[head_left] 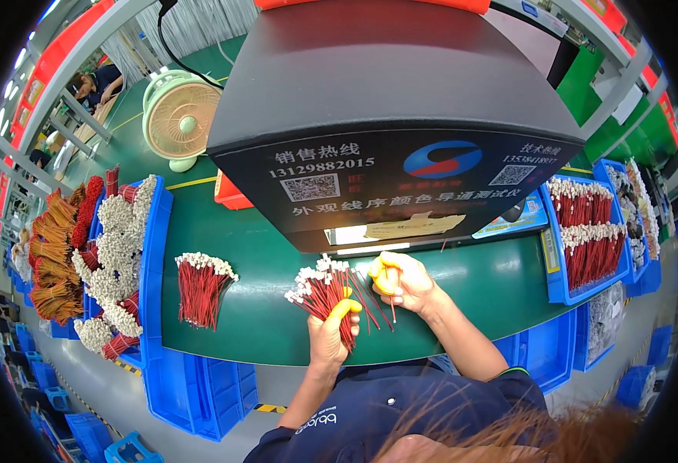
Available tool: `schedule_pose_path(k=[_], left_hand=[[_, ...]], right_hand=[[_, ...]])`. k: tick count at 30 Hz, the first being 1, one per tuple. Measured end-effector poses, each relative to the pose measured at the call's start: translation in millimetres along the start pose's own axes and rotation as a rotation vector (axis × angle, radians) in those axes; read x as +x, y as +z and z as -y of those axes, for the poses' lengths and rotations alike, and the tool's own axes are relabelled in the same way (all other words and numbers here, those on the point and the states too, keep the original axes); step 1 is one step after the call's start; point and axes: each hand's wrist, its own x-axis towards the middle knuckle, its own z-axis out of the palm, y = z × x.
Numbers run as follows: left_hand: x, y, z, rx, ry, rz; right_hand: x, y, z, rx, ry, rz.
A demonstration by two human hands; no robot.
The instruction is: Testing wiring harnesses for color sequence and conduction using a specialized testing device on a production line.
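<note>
The left hand (329, 330) clamps 1 wire bundle (323, 292); the right hand (404, 282) pinches perhaps 1 wire (390, 297). 1 loose bundle (200, 285) lies on the green bench (262, 255), 1 fan (178, 116) behind.

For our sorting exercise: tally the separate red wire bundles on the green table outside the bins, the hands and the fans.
Red wire bundles: 2 (loose bundle, held bundle)
Hands: 2 (left hand, right hand)
Fans: 1 (fan)
Total: 5

Left hand (329, 330) hiding the wire bundle's (325, 292) lower stems, single wire's (390, 297) tip too small to tell
</note>
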Motion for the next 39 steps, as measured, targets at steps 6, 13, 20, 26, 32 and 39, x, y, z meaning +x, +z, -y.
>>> schedule_pose_path(k=[6, 13, 20, 26, 32, 39], left_hand=[[2.6, 1.9, 0.1, 0.038, 0.002, -0.016], [4.1, 6.9, 8.6, 0.048, 0.024, 0.007], [1.8, 0.9, 3.2, 0.106, 0.101, -0.006], [2.2, 1.8, 3.9, 0.025, 0.080, -0.050], [2.7, 8.0, 11.8, 0.022, 0.123, -0.009], [-0.1, 9.3, 5.2, 0.001, 0.067, -0.078]], right_hand=[[2.9, 1.9, -3.7, -0.074, -0.088, -0.058], [2.0, 26.7, -31.1, -0.962, -0.604, -0.284], [-7.3, 21.4, -3.1, -0.607, -0.314, -0.493], [-8.6, 24.3, 2.7, -0.957, -0.220, -0.455], [-14.0, 32.4, -18.4, -1.320, -0.646, -0.325], [-5.8, 21.9, -4.5, -0.436, -0.242, -0.345]])
